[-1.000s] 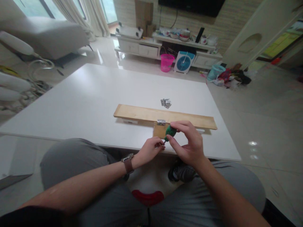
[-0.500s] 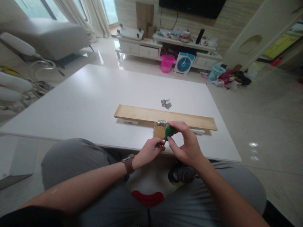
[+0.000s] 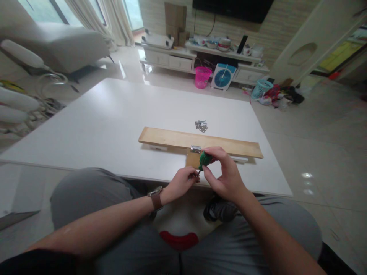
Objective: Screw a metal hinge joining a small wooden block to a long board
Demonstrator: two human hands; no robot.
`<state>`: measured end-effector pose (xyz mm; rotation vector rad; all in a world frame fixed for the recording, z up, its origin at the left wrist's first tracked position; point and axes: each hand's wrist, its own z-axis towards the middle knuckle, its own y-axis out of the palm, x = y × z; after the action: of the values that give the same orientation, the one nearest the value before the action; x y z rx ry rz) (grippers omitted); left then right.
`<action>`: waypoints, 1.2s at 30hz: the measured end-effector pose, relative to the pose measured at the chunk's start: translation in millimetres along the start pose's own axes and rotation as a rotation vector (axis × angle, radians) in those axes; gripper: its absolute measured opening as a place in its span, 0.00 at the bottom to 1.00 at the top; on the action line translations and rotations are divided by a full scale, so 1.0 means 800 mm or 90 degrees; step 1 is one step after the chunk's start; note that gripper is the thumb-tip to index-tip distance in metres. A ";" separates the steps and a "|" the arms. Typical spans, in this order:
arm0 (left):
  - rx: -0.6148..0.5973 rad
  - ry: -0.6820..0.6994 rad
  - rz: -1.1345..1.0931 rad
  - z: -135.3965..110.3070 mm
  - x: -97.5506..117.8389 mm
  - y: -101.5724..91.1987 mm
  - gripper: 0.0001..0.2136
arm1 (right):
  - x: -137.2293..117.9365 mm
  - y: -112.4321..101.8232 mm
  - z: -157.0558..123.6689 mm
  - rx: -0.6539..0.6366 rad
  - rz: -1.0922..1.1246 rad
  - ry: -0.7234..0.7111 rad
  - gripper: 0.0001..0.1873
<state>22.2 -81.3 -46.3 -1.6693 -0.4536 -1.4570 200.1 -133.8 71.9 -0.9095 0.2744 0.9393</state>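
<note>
Wooden board [image 3: 169, 136] lies crosswise on the white table [image 3: 114, 122]. On the board's near side, the right hand [image 3: 226, 172] pinches a green screwdriver [image 3: 204, 160]; the left hand [image 3: 182, 181] is bunched together at the screwdriver's tip, anything it pinches too small to tell. A small panel [image 3: 193, 159] adjoins the board's near edge. Loose hinges [image 3: 203, 128] lie beyond the board; one fitted hinge [image 3: 195, 149] sits at its near edge.

Living room, glossy pale tile floor [image 3: 323, 141] with bright reflections. Back wall [image 3: 282, 25] beige, striped texture, black TV [image 3: 233, 9] cut off at top. Low white cabinet [image 3: 180, 63] below, cluttered top; pink basket [image 3: 203, 79] and blue-white fan [image 3: 223, 76] in front. Left: grey sofa [image 3: 73, 49], pale curtains [image 3: 114, 25], bright window [image 3: 133, 15]. White table [image 3: 86, 122] in foreground.
</note>
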 end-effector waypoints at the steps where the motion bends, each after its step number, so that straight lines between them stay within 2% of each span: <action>1: 0.000 0.001 -0.001 0.000 0.000 0.000 0.07 | 0.000 0.000 0.000 -0.003 0.001 -0.001 0.36; 17: 0.011 -0.007 -0.036 0.002 0.001 -0.003 0.08 | -0.001 0.000 0.004 0.015 -0.024 -0.050 0.34; 22: -0.007 -0.014 -0.052 0.004 0.004 -0.005 0.07 | -0.001 0.000 0.003 0.037 -0.046 -0.056 0.35; 25: -0.008 0.007 -0.027 0.006 0.005 -0.007 0.02 | -0.001 0.000 0.004 0.065 -0.053 -0.054 0.35; 26: -0.001 0.023 -0.015 0.007 0.006 -0.009 0.03 | 0.000 0.000 0.004 0.076 -0.051 -0.052 0.35; 28: 0.011 0.061 0.000 0.008 0.010 -0.013 0.11 | 0.001 -0.001 0.004 0.098 -0.049 -0.047 0.35; 31: 0.062 0.075 -0.002 0.012 0.015 -0.023 0.19 | 0.003 -0.003 0.004 0.141 -0.062 -0.042 0.35; 34: 0.182 0.033 -0.023 0.018 0.012 -0.030 0.17 | 0.007 -0.004 0.004 0.206 -0.070 -0.043 0.36; 36: 0.236 -0.018 -0.055 0.024 0.006 -0.032 0.15 | 0.009 -0.005 0.005 0.256 -0.066 -0.041 0.37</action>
<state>16.5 -53.4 -32.0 -1.3887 -0.7704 -1.3162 206.8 -127.5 72.0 -0.5184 0.3436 0.7792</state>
